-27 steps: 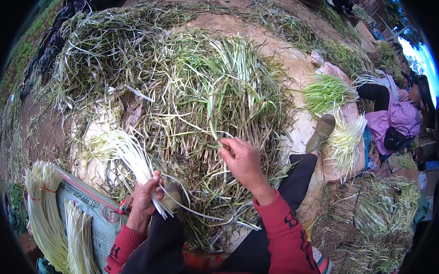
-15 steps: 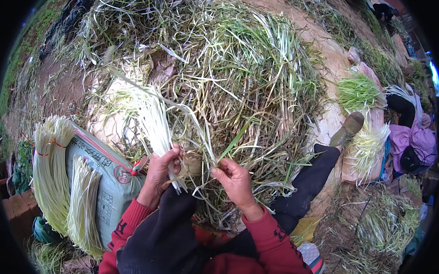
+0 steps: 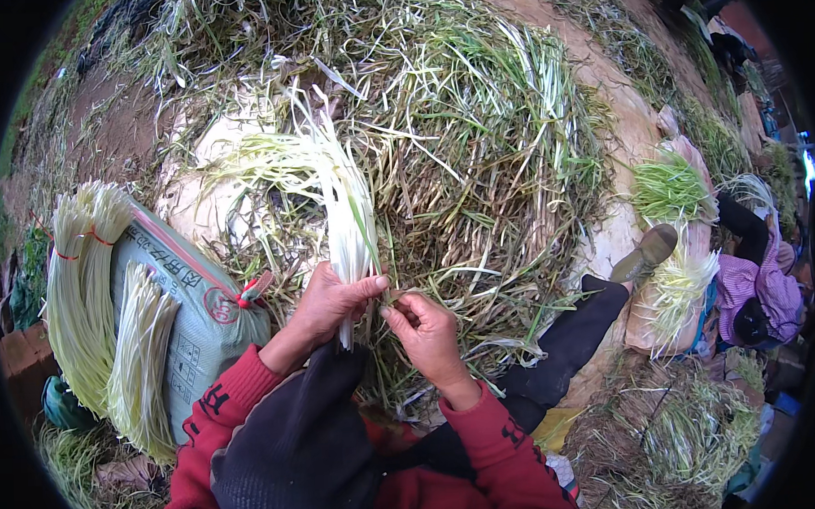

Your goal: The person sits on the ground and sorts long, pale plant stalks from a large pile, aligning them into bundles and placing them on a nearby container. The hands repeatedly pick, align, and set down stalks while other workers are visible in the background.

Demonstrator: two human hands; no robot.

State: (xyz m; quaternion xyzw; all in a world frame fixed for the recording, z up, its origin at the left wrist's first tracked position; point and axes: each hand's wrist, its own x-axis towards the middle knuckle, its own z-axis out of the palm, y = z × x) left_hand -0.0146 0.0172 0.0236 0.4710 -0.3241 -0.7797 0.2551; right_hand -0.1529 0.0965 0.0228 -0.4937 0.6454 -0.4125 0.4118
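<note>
My left hand [image 3: 330,304] is closed round a bunch of pale blanched chives [image 3: 345,207]. Their white ends stick out below my fist, and the yellowish tops fan out and droop to the left. A green blade lies along the bunch's right side. Close beside my left thumb, my right hand [image 3: 421,337] has its thumb and forefinger pinched together at the lower part of the bunch. Whatever thin thing sits between those fingertips is too small to make out.
A heap of untrimmed chives and dry leaves [image 3: 476,153] spreads ahead. At left, a pale green sack [image 3: 189,302] carries tied chive bundles [image 3: 77,293] and a shorter bundle [image 3: 142,362]. On the right, a person in a purple checked garment [image 3: 759,296] is near more chives [image 3: 682,290].
The bunch in my left hand has shifted right and stands more upright. My right hand has come in beside the left thumb, and the loose strands it pinched no longer stretch between the hands.
</note>
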